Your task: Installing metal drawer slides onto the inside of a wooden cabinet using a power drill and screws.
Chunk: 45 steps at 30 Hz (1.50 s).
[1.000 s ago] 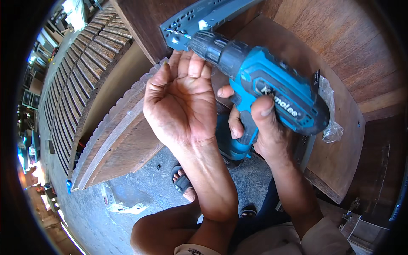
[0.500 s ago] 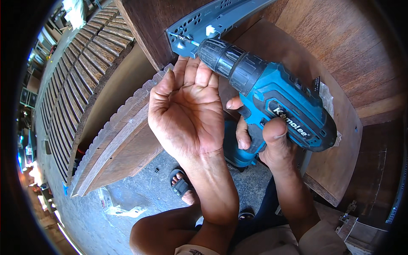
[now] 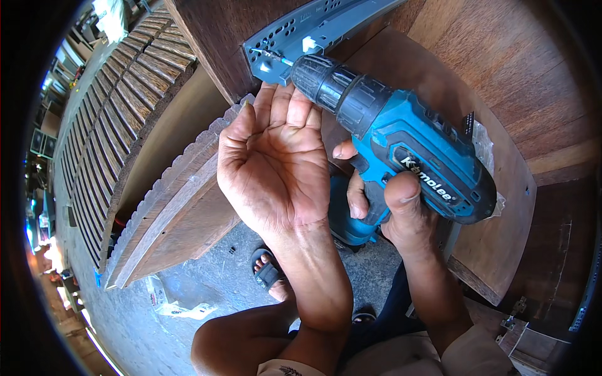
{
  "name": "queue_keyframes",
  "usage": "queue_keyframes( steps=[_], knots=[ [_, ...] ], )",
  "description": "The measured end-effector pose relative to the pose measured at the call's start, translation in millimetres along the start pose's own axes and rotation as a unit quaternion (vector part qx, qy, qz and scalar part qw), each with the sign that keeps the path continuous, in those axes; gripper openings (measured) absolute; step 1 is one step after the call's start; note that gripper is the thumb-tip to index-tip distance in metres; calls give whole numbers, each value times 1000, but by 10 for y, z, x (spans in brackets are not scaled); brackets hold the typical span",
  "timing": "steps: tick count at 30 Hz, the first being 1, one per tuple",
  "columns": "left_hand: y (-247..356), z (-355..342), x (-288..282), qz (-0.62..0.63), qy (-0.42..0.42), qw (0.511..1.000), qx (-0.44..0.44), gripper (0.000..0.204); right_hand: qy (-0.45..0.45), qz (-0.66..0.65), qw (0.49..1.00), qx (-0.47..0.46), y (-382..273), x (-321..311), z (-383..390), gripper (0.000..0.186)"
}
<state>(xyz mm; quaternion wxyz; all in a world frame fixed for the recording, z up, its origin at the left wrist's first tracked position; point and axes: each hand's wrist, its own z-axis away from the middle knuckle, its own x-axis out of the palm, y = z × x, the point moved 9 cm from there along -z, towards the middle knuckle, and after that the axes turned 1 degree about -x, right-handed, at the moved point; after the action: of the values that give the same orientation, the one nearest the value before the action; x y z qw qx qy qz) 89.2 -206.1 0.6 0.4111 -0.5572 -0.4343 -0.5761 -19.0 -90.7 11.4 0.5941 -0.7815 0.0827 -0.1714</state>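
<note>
My right hand (image 3: 407,207) is wrapped round the grip of a blue and black cordless drill (image 3: 426,153), with a finger by the trigger. The drill's bit (image 3: 283,60) points up and left to the front end of a grey metal drawer slide (image 3: 276,45), by its holes. That slide lies along the inner face of a dark wooden side panel (image 3: 216,31). My left hand (image 3: 276,163) is palm up with its fingers stretched out under the slide's end. Its fingertips are partly hidden by the slide and the drill chuck; the thumb stands apart.
A ribbed wooden front (image 3: 125,100) and a scalloped wooden edge (image 3: 169,175) stand on the left. Right of the drill is a wooden board (image 3: 495,244) with clear plastic (image 3: 483,147) on it. A plastic bag (image 3: 179,307) lies on the concrete floor (image 3: 219,269).
</note>
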Motion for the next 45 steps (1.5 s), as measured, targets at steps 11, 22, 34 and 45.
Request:
queue_keyframes(
  steps=[11,22,34,45],
  knots=[
    [26,-16,-19,43,-29,999,2,43,16,-12,1000,-5,42,-26,-2,80],
    [14,-24,-39,26,-105,992,-67,40,12,-82,996,-34,47,-12,-120,80],
    [-81,91,52,9,-68,996,-56,35,-19,-114,993,-37,-20,74,-61,83],
    [-77,35,-79,-110,27,992,46,28,1,-64,998,25,183,-33,113,97]
  ],
)
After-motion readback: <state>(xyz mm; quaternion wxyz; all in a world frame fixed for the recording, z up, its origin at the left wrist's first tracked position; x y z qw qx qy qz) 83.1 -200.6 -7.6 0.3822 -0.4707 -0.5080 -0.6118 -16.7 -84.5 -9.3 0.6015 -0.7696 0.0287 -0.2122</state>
